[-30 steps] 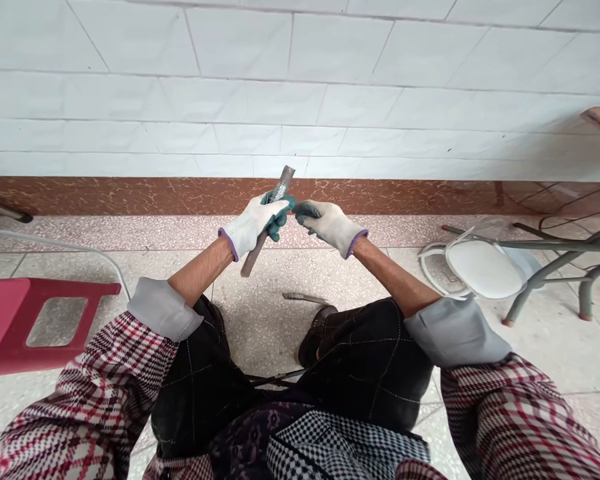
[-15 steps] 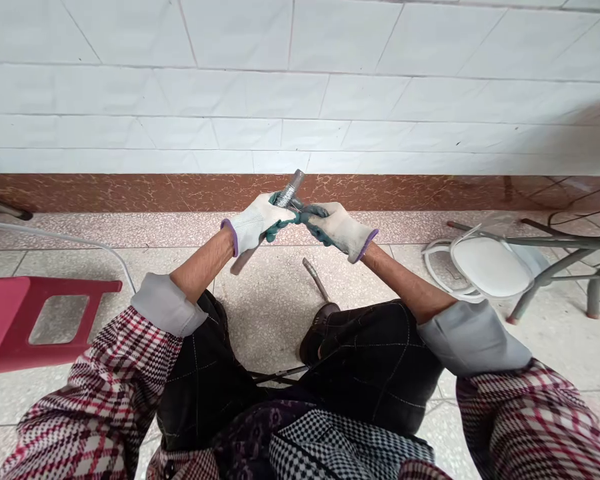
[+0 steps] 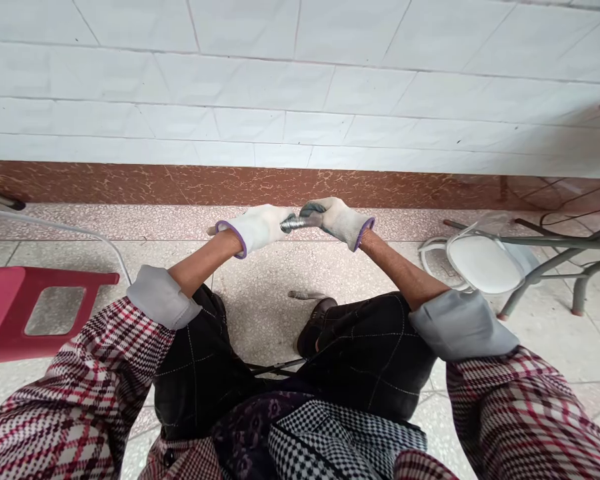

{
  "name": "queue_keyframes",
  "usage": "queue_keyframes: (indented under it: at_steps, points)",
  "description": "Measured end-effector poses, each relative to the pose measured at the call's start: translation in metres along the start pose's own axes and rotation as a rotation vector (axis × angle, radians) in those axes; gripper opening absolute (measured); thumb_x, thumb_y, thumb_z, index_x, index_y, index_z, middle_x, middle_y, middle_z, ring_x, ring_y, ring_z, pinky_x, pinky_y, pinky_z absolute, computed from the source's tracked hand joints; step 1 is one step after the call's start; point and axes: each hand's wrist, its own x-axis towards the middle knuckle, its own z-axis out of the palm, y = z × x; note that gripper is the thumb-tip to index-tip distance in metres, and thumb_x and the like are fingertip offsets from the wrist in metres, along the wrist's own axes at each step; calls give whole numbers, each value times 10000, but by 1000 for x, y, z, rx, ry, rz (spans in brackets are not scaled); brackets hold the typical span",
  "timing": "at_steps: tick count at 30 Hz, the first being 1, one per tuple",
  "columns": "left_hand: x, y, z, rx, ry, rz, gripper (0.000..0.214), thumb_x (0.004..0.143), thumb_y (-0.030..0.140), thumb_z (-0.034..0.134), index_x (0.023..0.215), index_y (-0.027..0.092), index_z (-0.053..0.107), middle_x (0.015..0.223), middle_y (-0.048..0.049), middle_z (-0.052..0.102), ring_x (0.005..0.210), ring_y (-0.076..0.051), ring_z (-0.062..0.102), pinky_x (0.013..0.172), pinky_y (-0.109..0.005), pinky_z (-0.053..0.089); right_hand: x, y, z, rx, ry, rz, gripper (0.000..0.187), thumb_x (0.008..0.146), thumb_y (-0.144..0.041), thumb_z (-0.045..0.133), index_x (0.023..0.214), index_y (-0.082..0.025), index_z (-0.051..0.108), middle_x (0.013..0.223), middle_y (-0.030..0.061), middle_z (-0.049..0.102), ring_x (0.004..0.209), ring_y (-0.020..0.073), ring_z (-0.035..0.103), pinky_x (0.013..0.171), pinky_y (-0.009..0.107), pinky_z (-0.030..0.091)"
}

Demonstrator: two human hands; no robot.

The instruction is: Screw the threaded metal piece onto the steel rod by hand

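Observation:
Both hands wear white gloves with dark green palms. My left hand [image 3: 263,225] is closed round a greyish rod whose plain end pokes out past the wrist on the left. Bright wire is wound round the rod [image 3: 294,223] where it emerges between the hands. The fingers of my right hand [image 3: 337,220] are curled round the rod's right end, close by the winding. Below the hands, a similar short rod [image 3: 305,295] with a rough left end lies on the floor by my right shoe [image 3: 317,325]. Glove fingers hide part of the held rod.
A white tiled wall [image 3: 270,87] with a brown skirting [image 3: 230,187] stands just ahead. At left is a red plastic stool [image 3: 100,287] beside a pale bent tube [image 3: 70,219]. On the right are a white round-topped item [image 3: 485,263] and grey metal legs [image 3: 555,260].
The held rod has swung from steeply slanted to nearly level, and my right hand now grips its wire-wound end. The rod on the floor has turned from slanted to nearly level.

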Motion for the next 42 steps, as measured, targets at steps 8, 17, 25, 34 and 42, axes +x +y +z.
queue_keyframes:
  at_steps: [8,17,25,34,42]
  points:
    - [6,-23,-9,3,118,-185,307,983,315,543,1159,183,756,964,-113,745,825,-226,656,737,-352,475,-12,-25,32,-148,-127,-87,203,967,-236,571,981,-188,768,935,61,756,747,169,611,682,296,415]
    - [2,-1,4,226,-124,-59,337,956,235,563,1215,240,780,919,-136,760,815,-276,683,777,-409,513,-11,-23,-2,-299,-50,-4,212,977,-255,593,990,-188,794,870,53,730,744,179,600,686,309,423]
    - [-4,-1,-10,-32,116,-60,312,995,336,527,1178,215,749,914,-69,731,761,-194,619,698,-330,441,-4,3,13,190,-114,94,238,927,-280,584,964,-151,781,641,-9,543,544,120,406,527,286,315]
    - [14,-28,1,219,-43,-227,349,972,257,528,1249,230,739,935,-138,726,835,-292,679,755,-416,483,-22,-45,20,-330,-97,-79,187,1013,-294,590,956,-210,747,863,56,706,755,193,599,686,324,387]
    - [0,0,-2,143,-21,27,350,1006,300,492,1227,227,754,881,-106,731,766,-254,636,708,-381,442,7,12,4,-2,38,38,208,896,-192,570,900,-147,772,828,48,702,718,153,566,679,300,431]
